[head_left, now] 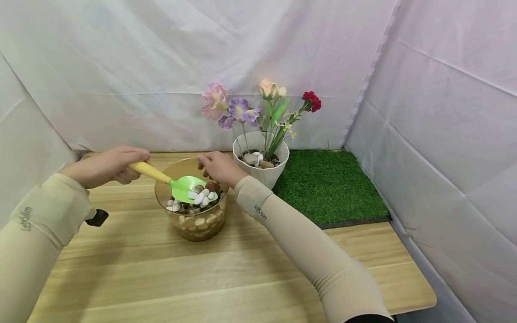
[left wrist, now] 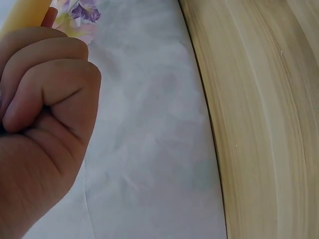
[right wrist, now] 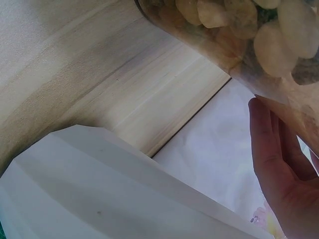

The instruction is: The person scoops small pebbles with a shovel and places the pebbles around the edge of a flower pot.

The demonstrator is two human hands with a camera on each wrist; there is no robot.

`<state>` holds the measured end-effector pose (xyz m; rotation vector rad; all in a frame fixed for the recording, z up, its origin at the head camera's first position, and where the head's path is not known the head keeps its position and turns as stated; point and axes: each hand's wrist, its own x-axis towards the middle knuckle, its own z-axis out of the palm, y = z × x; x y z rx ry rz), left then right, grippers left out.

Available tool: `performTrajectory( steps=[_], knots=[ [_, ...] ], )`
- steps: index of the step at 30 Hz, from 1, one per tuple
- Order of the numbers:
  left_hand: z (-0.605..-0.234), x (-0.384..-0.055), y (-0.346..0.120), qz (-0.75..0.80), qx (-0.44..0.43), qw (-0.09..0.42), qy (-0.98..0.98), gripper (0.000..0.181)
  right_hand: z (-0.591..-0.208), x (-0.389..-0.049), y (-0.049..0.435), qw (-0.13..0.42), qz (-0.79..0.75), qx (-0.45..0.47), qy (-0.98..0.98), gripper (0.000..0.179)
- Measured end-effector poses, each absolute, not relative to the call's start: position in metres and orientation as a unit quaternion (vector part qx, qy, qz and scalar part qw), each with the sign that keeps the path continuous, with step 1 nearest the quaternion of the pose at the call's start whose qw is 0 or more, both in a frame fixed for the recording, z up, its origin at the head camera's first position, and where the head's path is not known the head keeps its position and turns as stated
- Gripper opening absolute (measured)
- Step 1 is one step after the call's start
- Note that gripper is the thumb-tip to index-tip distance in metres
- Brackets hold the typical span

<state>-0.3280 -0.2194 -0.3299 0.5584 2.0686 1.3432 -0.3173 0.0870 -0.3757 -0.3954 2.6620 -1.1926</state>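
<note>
In the head view my left hand [head_left: 111, 166] grips the yellow handle of a small garden trowel [head_left: 151, 172]. Its curled fingers also show round the handle [left wrist: 25, 14] in the left wrist view. The trowel's green blade, loaded with white and brown pebbles [head_left: 202, 196], is over the mouth of a translucent amber pot [head_left: 190, 231]. Pebbles and dark matter fill the pot's lower part. My right hand [head_left: 222, 168] holds the pot's far right rim. From the right wrist, its fingers [right wrist: 266, 134] meet the edge of the pot, partly hidden behind it.
A white faceted pot [head_left: 262, 175] with artificial flowers, soil and stones stands just right of the amber pot, close to my right wrist. Beyond it lies a green turf mat [head_left: 327, 188]. The wooden table [head_left: 202, 278] meets white cloth walls [head_left: 161, 67] at the back and sides.
</note>
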Motion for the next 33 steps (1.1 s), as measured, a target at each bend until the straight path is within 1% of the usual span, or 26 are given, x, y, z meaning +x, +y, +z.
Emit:
performTrajectory(
  steps=[6, 12, 17, 20, 24, 26, 30, 33],
  knots=[
    [-0.329, -0.335, -0.225, 0.508, 0.237, 0.305, 0.769, 0.041, -0.374, -0.317, 0.088, 0.102, -0.398, -0.124, 0.903, 0.046],
    [-0.329, -0.341, -0.236, 0.547, 0.275, 0.337, 0.715, 0.038, -0.374, -0.317, 0.087, 0.107, -0.407, -0.126, 0.898, 0.046],
    [-0.325, -0.352, -0.244, 0.567, 0.322, 0.355, 0.669, 0.042, -0.375, -0.318, 0.087, 0.101, -0.398, -0.132, 0.902, 0.045],
    [-0.318, -0.359, -0.244, 0.582, 0.329, 0.361, 0.650, 0.044, -0.374, -0.318, 0.088, 0.101, -0.408, -0.126, 0.899, 0.040],
    [-0.303, -0.367, -0.234, 0.615, 0.306, 0.362, 0.630, 0.043, -0.374, -0.315, 0.089, 0.098, -0.424, -0.129, 0.891, 0.038],
    [-0.295, -0.369, -0.223, 0.619, 0.282, 0.348, 0.645, 0.040, -0.374, -0.314, 0.088, 0.096, -0.418, -0.137, 0.893, 0.040],
    [-0.282, -0.371, -0.188, 0.610, 0.209, 0.307, 0.700, 0.035, -0.374, -0.315, 0.087, 0.102, -0.403, -0.128, 0.901, 0.050],
    [-0.278, -0.371, -0.158, 0.603, 0.168, 0.288, 0.725, 0.032, -0.374, -0.317, 0.086, 0.107, -0.398, -0.118, 0.903, 0.051]
  ],
)
